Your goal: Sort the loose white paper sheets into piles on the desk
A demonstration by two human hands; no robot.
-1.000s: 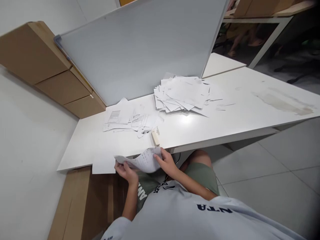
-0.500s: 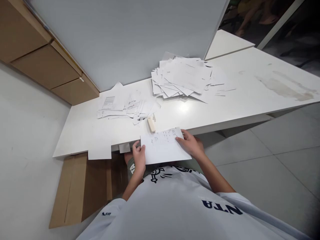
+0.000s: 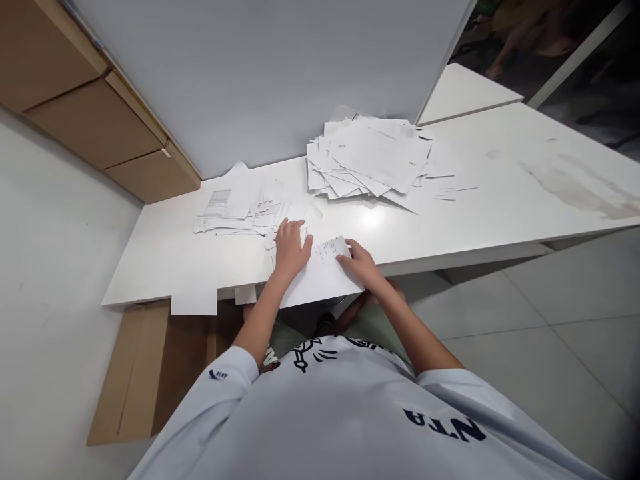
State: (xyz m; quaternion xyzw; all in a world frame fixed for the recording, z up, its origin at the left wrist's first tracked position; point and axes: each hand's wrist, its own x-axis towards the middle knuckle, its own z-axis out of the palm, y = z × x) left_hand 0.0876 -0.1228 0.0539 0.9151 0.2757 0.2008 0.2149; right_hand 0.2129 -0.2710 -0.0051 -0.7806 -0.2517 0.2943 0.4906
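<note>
My right hand (image 3: 358, 264) pinches the right edge of a white sheet of paper (image 3: 320, 279), thumb on top. Printed lines run along the sheet's far part, and its near part overhangs the table's front edge. My left hand (image 3: 291, 248) reaches across the sheet's left side, its fingers and thumb curled around a small cream-coloured block (image 3: 303, 235). Only a sliver of the block shows between thumb and forefinger; its kind cannot be made out. Just beyond that hand lies a loose spread of printed papers (image 3: 225, 210).
A thick, untidy paper pile (image 3: 373, 157) rests against the grey panel (image 3: 270, 73). Another white sheet (image 3: 195, 301) hangs over the front edge of the white table (image 3: 150, 253). Below stands an open cardboard box (image 3: 130, 380); more cardboard boxes (image 3: 95, 123) line the left wall.
My left hand has let go of the sheet's left edge and moved forward onto the cream block. The right hand has shifted the sheet slightly forward and left, onto the table edge.
</note>
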